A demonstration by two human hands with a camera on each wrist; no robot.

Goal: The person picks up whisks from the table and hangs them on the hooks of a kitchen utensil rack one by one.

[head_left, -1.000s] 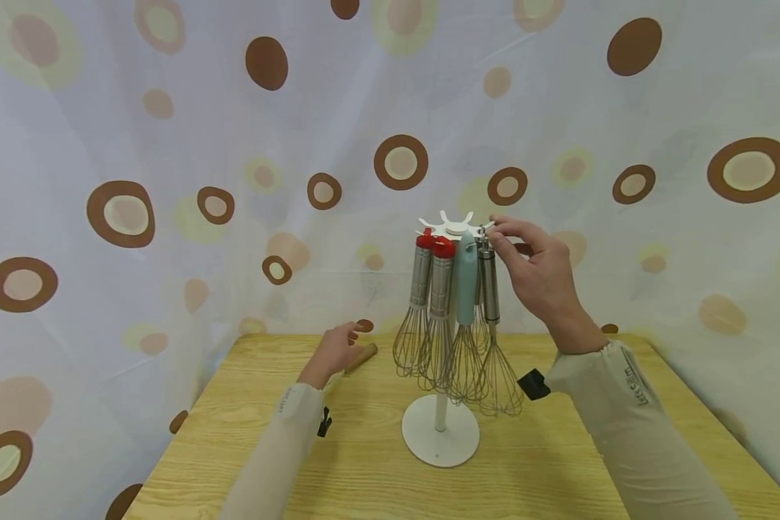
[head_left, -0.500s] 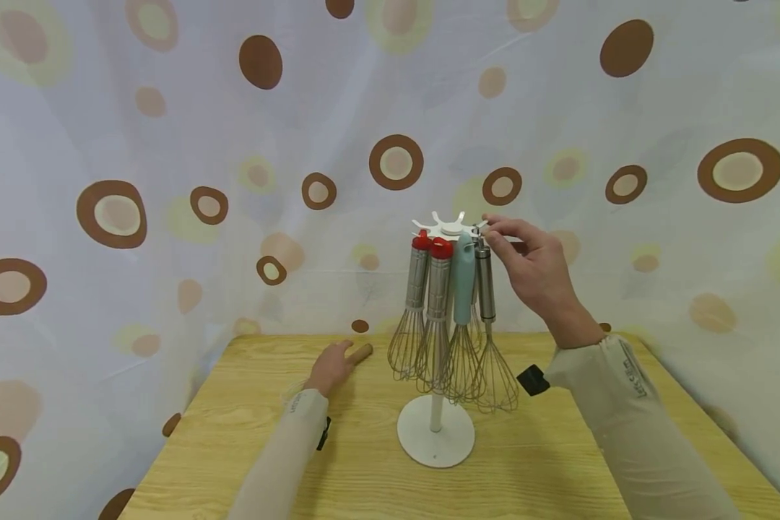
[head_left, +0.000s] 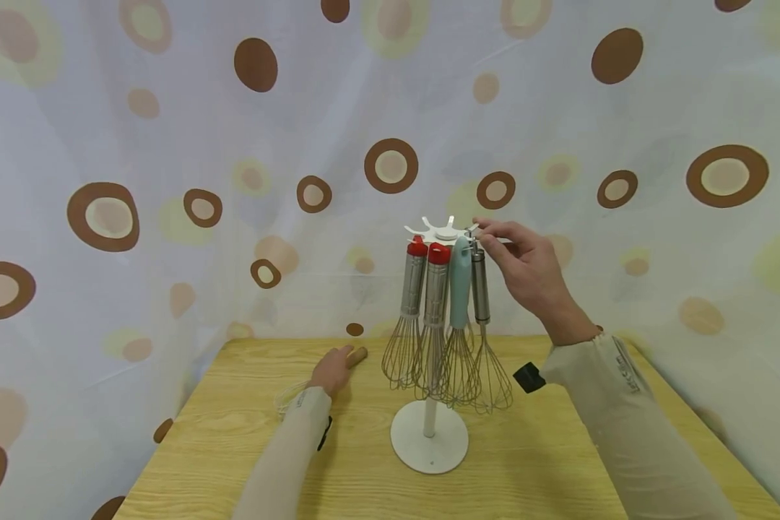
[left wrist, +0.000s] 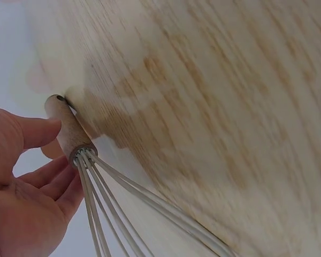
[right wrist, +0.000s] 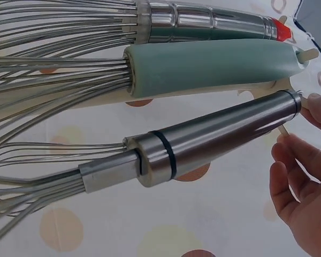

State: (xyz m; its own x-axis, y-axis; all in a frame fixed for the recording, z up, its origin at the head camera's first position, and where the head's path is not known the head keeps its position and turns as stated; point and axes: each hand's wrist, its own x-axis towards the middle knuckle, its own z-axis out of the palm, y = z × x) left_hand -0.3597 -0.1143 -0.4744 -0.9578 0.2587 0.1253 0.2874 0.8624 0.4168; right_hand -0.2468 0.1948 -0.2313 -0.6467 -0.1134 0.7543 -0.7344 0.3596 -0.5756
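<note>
At the left of the table, my left hand (head_left: pixel 330 372) grips a whisk by its wooden handle (left wrist: pixel 72 131), thumb on one side and fingers behind it. This whisk lies low at the tabletop, its pale wires (left wrist: pixel 115 203) fanning toward the wrist. My right hand (head_left: pixel 533 278) is raised at the white rack's top (head_left: pixel 445 234), thumb and forefinger pinching at the loop end of a steel whisk (right wrist: pixel 219 142). That whisk hangs from the rack beside a teal-handled whisk (head_left: pixel 459 289). Two steel whisks with red ends hang farther left, one of them the front whisk (head_left: pixel 436 292).
The rack's round white base (head_left: pixel 429 440) stands on the wooden table (head_left: pixel 520 462). Another whisk (right wrist: pixel 59 152) shows partly behind the steel one. A patterned curtain (head_left: pixel 338 87) rises right behind the table's back edge.
My left hand has lowered onto the wooden-handled whisk and taken hold of its handle. My right hand stays at the rack's top by the steel whisk. The head view has shifted slightly.
</note>
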